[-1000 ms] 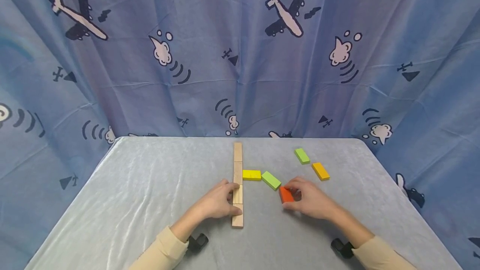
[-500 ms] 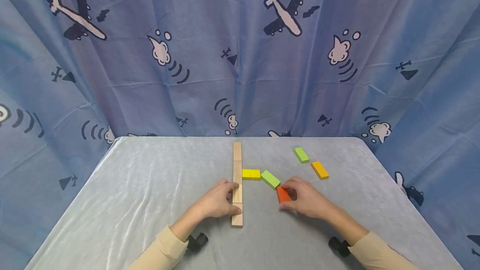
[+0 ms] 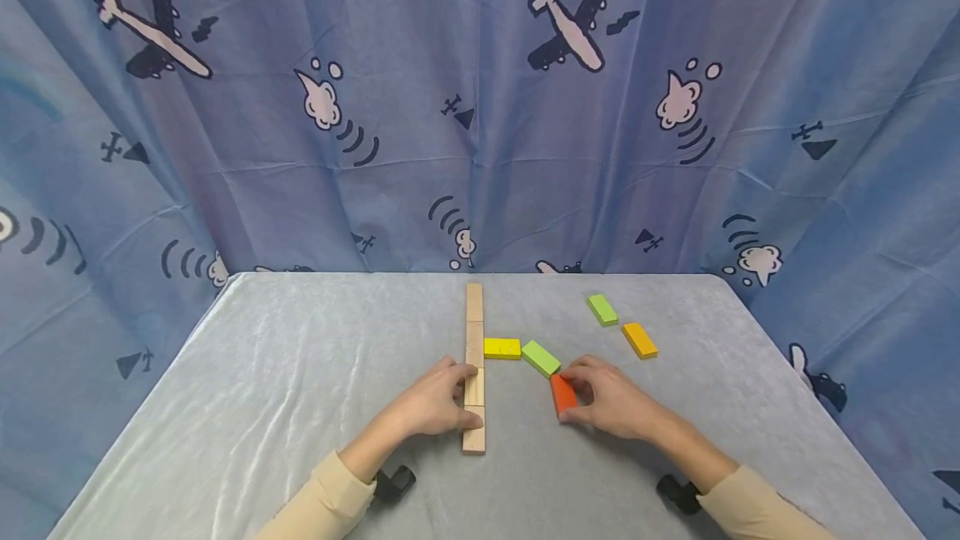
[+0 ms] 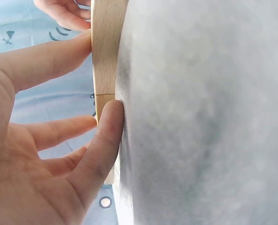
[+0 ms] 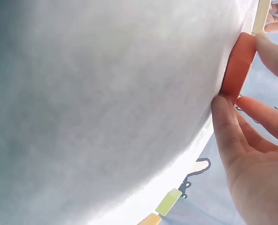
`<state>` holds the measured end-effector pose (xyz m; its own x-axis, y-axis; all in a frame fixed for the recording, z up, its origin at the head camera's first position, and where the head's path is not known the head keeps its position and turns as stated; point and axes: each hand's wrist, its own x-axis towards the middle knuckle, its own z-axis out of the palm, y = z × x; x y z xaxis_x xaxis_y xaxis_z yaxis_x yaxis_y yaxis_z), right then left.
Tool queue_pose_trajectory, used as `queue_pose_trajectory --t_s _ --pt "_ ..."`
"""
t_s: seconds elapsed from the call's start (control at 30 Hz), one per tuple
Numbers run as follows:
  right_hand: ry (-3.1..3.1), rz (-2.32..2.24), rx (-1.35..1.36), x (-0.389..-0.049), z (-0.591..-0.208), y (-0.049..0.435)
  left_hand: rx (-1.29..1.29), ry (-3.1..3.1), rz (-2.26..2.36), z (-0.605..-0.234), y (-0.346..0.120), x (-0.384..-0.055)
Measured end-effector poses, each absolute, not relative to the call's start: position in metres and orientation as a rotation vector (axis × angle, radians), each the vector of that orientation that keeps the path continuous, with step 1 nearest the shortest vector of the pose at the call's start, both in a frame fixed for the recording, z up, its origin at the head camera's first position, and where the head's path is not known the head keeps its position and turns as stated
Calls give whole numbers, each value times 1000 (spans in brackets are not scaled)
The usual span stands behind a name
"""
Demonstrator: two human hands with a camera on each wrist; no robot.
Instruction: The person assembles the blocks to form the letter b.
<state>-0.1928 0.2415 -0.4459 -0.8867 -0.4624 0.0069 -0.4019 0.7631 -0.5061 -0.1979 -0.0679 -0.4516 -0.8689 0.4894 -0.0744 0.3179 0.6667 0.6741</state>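
Observation:
Several plain wooden blocks point(image 3: 475, 344) lie end to end in a straight row across the middle of the table. My left hand point(image 3: 437, 401) touches the near part of this row from the left, thumb toward the near end and fingers farther up; the left wrist view shows its fingertips at the wooden block point(image 4: 106, 51). My right hand point(image 3: 615, 398) pinches a red-orange block point(image 3: 563, 396) lengthwise, thumb at the near end and fingers at the far end. That block lies flat, its far corner right at a light green block point(image 3: 541, 358). A yellow block point(image 3: 502, 348) bridges from the row to the green one.
At the back right lie another light green block point(image 3: 603, 310) and an orange-yellow block point(image 3: 640, 341). All rest on a table covered in pale grey cloth point(image 3: 315, 340). Behind it hangs a blue curtain point(image 3: 405, 107) printed with airplanes.
My right hand has slid the red-orange block a little to the left, up against the green block's near end. My left hand has stayed at the wooden row.

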Motion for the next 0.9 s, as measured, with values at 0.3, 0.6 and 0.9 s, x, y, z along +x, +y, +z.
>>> queue_pose_trajectory --t_s 0.3,0.6,0.9 --pt "2821 -819 -657 -190 -436 251 635 2627 986 -451 -66 -198" --pt "2841 -860 -528 -193 -423 270 630 2627 986 -452 -67 -198" --pt "2949 -880 -557 -201 -409 291 627 2628 984 -452 -68 -198"
